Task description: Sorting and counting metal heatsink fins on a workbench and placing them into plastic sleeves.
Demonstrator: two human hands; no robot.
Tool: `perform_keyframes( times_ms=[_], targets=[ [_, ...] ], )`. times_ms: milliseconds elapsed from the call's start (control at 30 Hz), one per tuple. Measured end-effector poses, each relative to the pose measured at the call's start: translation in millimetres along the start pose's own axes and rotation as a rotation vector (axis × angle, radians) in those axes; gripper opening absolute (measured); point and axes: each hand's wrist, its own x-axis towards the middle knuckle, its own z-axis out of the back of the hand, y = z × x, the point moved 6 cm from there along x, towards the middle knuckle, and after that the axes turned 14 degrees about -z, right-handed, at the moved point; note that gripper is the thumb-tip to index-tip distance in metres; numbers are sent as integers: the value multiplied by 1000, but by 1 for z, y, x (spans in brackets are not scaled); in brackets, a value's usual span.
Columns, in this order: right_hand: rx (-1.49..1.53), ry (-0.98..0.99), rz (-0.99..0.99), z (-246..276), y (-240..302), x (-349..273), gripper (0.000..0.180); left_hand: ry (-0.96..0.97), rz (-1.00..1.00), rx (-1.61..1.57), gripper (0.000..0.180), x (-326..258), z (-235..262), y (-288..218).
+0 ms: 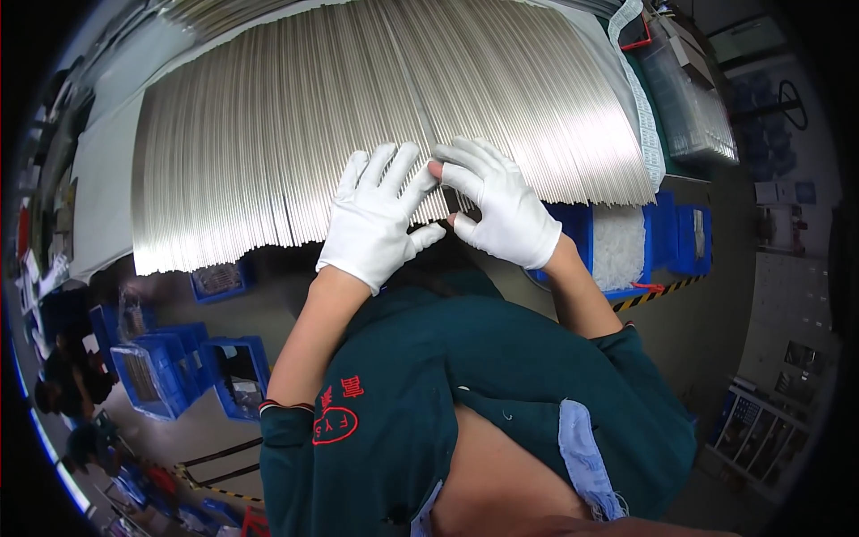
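A wide layer of thin, silvery metal rods (268, 143) lies side by side across the table, their near ends forming an uneven line. My left hand (371, 219), in a white glove, rests on the rods just left of the middle with its fingers spread. Close to its right, my right hand (501, 206) lies on the rods with its fingers stretched out and the thumb apart. Its glove leaves a fingertip and the thumb tip bare. Between the hands, a narrow dark gap (450, 202) shows among the near ends of the rods. Neither hand visibly holds a rod.
Under the table's right side stands a blue bin (582, 234) beside a clear plastic bag (619, 246). More blue crates (161, 376) sit on the floor at left. Clear plastic packs (693, 98) lie at the far right. Other people (89, 447) are at the left edge.
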Motion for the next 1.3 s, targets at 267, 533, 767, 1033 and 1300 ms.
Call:
perform_keyframes(
  times_ms=[267, 533, 767, 1033, 1300],
  targets=[
    [-54, 26, 14, -6, -1, 2, 54, -9, 3, 20, 65, -4, 2, 0],
    [-11, 58, 15, -8, 8, 6, 55, -2, 27, 5, 64, -10, 2, 4],
    [25, 47, 7, -7, 9, 5, 55, 8, 47, -5, 65, -16, 5, 4],
    [-27, 64, 14, -14, 10, 10, 55, -6, 79, -15, 64, -21, 5, 5],
    [-10, 62, 46, -19, 18, 10, 55, -11, 87, 2, 63, -24, 6, 6]
  ],
)
